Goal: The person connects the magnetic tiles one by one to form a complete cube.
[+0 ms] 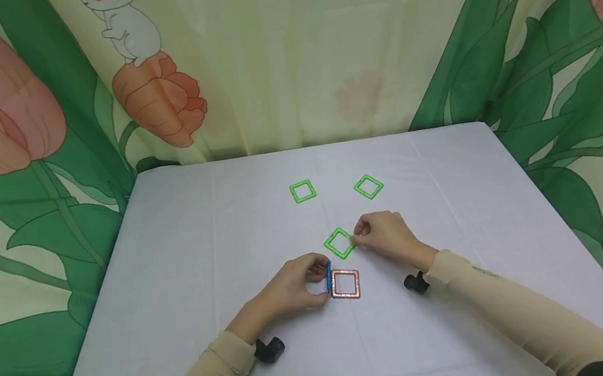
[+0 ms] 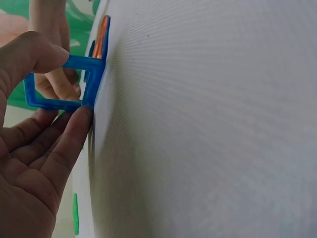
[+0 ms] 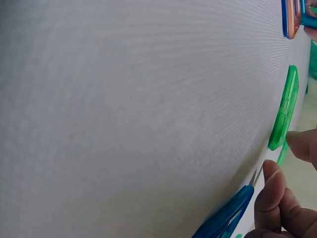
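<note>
The left hand [image 1: 294,284] pinches a blue square [image 1: 328,278] upright, likely steadying it along the flat orange square [image 1: 357,283]; the blue one stands between those fingers and orange. The right hand [image 1: 389,235] touches a green square [image 1: 333,252] by thumb; gripping or not, I cannot tell. Beyond both hands' fingers lie a second green square [image 1: 306,199] and a third green square [image 1: 362,193].

Upright tile [image 1: 328,277] left of flat tile [image 1: 357,283] on table [image 1: 226,223]; third tile [image 1: 332,237] behind, two tiles [image 1: 306,198] farther.
</note>
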Available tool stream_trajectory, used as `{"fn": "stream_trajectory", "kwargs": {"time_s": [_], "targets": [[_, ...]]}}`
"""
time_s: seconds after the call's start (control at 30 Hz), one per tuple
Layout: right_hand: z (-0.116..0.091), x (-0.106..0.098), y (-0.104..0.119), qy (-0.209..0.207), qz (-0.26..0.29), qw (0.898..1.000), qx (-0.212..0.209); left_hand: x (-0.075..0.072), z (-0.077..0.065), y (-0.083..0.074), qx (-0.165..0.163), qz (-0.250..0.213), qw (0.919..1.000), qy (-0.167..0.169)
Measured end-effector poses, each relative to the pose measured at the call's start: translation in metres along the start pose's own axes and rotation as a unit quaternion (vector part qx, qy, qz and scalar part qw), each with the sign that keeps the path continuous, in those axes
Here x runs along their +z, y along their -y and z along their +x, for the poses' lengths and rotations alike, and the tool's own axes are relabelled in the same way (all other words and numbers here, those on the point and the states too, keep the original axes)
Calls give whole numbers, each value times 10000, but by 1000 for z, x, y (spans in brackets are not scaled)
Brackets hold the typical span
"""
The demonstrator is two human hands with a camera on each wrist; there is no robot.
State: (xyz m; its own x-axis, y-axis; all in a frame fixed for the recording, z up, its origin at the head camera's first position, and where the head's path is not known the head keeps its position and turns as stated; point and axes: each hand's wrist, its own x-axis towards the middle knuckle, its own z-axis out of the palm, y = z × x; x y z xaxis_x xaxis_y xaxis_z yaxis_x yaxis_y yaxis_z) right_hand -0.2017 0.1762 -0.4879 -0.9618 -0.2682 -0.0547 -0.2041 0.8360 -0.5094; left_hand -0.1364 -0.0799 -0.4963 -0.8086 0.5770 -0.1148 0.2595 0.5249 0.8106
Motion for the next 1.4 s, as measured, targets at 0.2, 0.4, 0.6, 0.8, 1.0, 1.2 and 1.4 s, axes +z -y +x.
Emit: {"fn": "stream_trajectory", "kwargs": {"time_s": [0.2, 0.4, 0.6, 0.8, 1.0, 1.2, 1.4], "targets": [[2, 3, 2, -80, -220, 9997, -57, 0, 1, 3, 40, -76, 10000, -11], [1, 5, 6, -149, -387, 9991, -52, 1, 1, 3, 73, -165, 9998, 1], [2, 7, 7, -195, -449, 9988, -61, 2, 1, 3, 51, -232, 9997, 24], [2, 6, 6, -208, -425, 9988, -115, 2, 2, 3, 51, -221, 9997, 37], [3, 5, 8, -155, -365, 9992, -91, 2, 0, 3, 73, -208, 9998, -18], [3, 5, 7, -129, -315, 9994, -34, 2, -1, 2, 106, -238, 9997, -7], [1, 5, 5, -130, -247, 9996, -70, 2, -1, 2, 118, -284, 9995, 37]]}}
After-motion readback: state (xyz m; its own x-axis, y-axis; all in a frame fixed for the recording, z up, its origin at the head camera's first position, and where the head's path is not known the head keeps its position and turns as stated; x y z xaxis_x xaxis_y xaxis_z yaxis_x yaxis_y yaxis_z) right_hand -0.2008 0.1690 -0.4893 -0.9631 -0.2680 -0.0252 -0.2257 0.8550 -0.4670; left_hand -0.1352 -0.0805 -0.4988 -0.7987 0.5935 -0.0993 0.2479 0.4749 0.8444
